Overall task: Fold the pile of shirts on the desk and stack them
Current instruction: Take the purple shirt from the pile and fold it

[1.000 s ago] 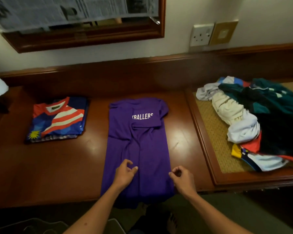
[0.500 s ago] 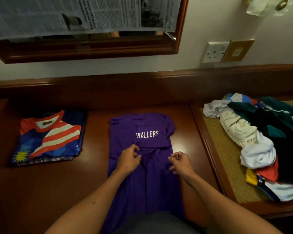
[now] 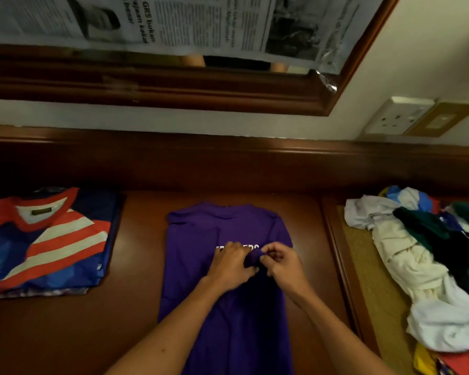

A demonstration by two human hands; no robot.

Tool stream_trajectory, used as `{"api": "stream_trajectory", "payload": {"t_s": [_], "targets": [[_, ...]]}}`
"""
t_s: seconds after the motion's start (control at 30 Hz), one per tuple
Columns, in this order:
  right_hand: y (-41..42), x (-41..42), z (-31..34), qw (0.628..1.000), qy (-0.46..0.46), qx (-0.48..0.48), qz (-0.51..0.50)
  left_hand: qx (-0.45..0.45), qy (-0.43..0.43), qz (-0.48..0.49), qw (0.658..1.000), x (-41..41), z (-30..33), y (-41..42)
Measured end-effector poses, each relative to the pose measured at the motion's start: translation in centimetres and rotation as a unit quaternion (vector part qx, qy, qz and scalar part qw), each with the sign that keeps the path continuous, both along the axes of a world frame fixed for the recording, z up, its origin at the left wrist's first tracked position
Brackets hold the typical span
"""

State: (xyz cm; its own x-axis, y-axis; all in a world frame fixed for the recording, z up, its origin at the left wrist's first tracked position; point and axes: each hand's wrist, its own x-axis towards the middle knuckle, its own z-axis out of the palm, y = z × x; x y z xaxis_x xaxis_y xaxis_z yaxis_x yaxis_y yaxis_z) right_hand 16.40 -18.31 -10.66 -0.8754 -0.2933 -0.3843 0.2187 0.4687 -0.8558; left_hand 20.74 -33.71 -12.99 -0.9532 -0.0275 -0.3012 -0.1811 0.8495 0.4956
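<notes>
A purple shirt (image 3: 214, 299) lies lengthwise in the middle of the brown desk (image 3: 136, 320), sides folded in, with white lettering partly hidden by my hands. My left hand (image 3: 232, 266) and my right hand (image 3: 283, 262) meet over the lettering, and both pinch a small bunch of the purple cloth between them. A folded red, white and blue striped shirt (image 3: 46, 244) lies flat at the left. A loose pile of unfolded shirts (image 3: 428, 261), white, dark green, blue and red, sits at the right.
The pile rests on a woven mat (image 3: 374, 301) in a raised wooden frame at the desk's right end. A wooden backboard (image 3: 228, 163) runs along the wall. Above hang a mirror (image 3: 333, 85) covered with newspaper and a wall socket (image 3: 395, 117).
Both hands have moved up the purple shirt, away from me, from its lower part to the lettering, and have come together. The camera has tilted up and closer.
</notes>
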Motion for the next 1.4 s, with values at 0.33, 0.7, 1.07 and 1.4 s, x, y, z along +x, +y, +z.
{"api": "stream_trajectory", "payload": {"t_s": [0.33,0.7,1.07,1.4], "targets": [[-1.3,-4.0,-2.8,0.91,0.044,0.324,0.256,0.151,0.115,0.286,0.939,2.6,0.1,-4.6],[-3.0,-2.2,-2.0,0.884,0.061,0.343,0.311,0.5,-0.071,0.591,0.629,5.9,-1.5,-8.7],[-4.9,5.4,-2.7,0.934,0.192,0.137,0.267,0.511,-0.012,0.563,0.65,7.1,-0.1,-8.8],[-7.3,6.7,-1.0,0.844,-0.409,-0.264,-0.226,0.536,-0.141,0.35,0.755,4.4,6.2,-4.6]]}}
